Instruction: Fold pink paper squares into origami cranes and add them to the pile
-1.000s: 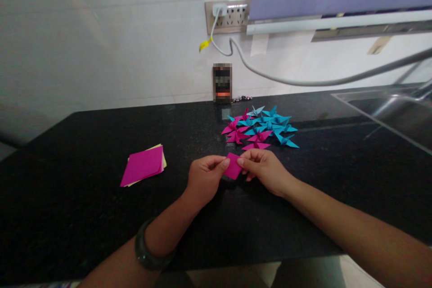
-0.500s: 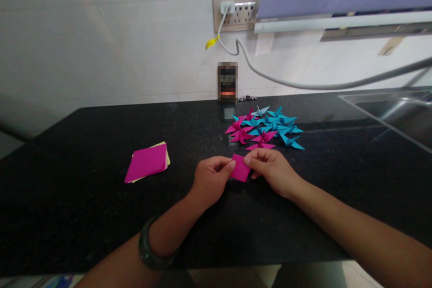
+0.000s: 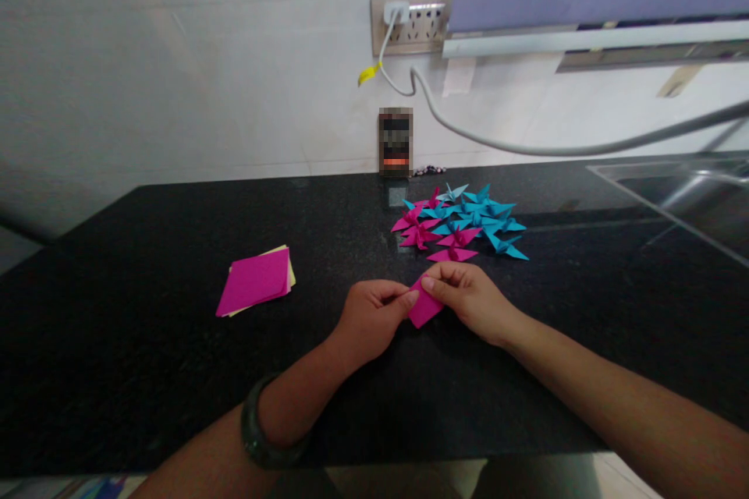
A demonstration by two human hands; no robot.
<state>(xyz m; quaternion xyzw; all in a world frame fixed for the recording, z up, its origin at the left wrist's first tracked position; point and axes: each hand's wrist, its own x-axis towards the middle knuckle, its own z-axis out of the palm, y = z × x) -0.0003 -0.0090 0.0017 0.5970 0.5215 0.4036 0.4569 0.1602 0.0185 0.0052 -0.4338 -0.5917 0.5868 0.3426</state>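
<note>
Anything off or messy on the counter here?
Nothing stands out. Both hands, left hand and right hand, pinch a folded pink paper. The paper stack is slightly fanned; the folded cranes lie in a loose pile.

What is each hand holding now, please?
Left hand: closed, pinching the folded magenta paper.
Right hand: closed, pinching the same paper.

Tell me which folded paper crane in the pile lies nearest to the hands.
The flat magenta paper crane at the pile's front edge; the others lie farther back, towards the wall.
</note>
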